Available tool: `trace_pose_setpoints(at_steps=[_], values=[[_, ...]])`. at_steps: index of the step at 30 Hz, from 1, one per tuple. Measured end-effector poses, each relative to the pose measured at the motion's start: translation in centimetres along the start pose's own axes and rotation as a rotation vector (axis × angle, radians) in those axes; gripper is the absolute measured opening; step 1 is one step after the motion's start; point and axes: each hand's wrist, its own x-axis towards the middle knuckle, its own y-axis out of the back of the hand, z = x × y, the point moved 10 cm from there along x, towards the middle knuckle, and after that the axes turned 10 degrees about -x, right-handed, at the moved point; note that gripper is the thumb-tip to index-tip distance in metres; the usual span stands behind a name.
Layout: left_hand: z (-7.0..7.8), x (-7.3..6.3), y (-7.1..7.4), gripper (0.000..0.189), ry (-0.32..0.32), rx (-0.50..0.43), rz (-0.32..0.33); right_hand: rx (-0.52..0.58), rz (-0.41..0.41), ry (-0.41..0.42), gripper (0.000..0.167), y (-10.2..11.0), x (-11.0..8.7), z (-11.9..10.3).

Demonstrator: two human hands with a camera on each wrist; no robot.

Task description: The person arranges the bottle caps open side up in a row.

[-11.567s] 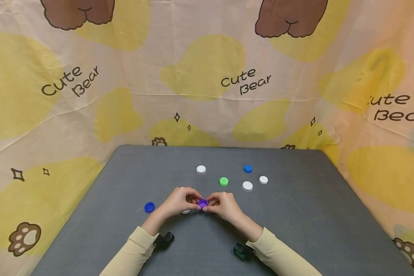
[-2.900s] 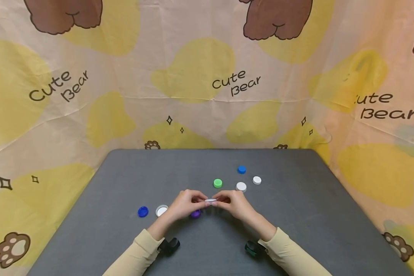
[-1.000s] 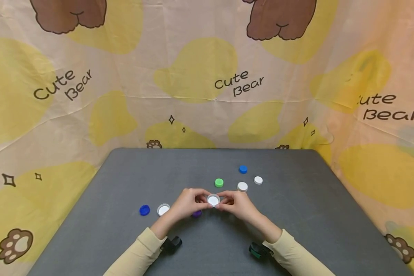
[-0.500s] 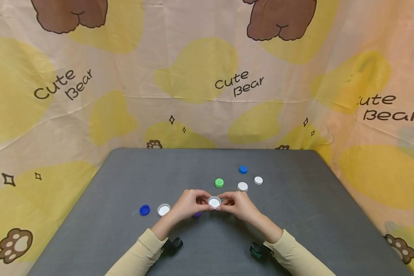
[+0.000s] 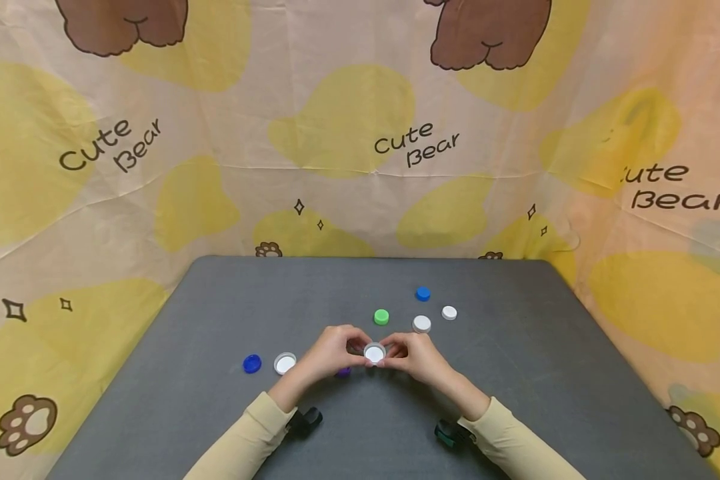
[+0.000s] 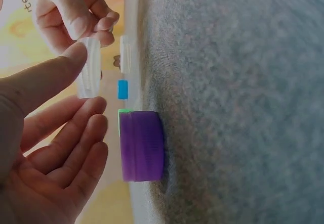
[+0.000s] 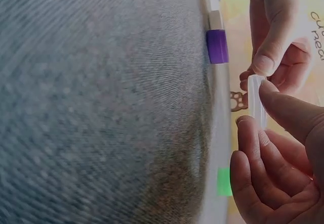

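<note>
A round white cap with a translucent rim [image 5: 375, 354] is held just above the table in the head view, its hollow side facing up toward the head camera. My left hand [image 5: 331, 351] pinches its left edge between thumb and fingers. From the opposite side, my right hand [image 5: 417, 357] pinches the right edge. Both wrist views show the cap edge-on, clear of the table. Below and beside the left hand stands a purple cap [image 6: 144, 145], mostly hidden by that hand in the head view.
On the grey table [image 5: 516, 373], a dark blue cap [image 5: 252, 363] and a white cap [image 5: 285, 363] lie left of the left arm. Farther back are a green cap [image 5: 381, 317], a blue cap [image 5: 423, 293] and two white caps, one larger [image 5: 422, 324], one smaller [image 5: 449, 313].
Earlier both hands held the purple cap, now on the table. The back-left white cap has left its place. The held cap, edge-on 2.9 s ago, has tilted to show its inside.
</note>
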Motion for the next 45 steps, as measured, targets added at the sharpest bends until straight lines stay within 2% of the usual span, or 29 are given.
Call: trace_pose_setpoints(at_steps=[5, 11, 15, 23, 45], values=[[-0.5, 0.2, -0.6, 0.028, 0.012, 0.029, -0.044, -0.013, -0.026, 0.003, 0.028, -0.7, 0.0, 0.4], [-0.6, 0.0, -1.0, 0.028, -0.004, 0.037, -0.066, -0.023, -0.062, 0.000, 0.027, -1.4, -0.1, 0.6], [-0.9, -0.2, -1.1, 0.028, 0.011, 0.049, -0.080, -0.034, -0.068, 0.016, 0.026, -1.5, -0.2, 0.3], [-1.0, -0.4, -1.3, 0.029, -0.029, 0.074, -0.106, -0.033, -0.087, 0.053, 0.027, -2.1, -0.3, -0.3], [-1.0, -0.6, -1.6, 0.029, -0.042, 0.084, -0.136, -0.029, -0.144, 0.049, 0.029, -2.6, -0.1, 0.1]])
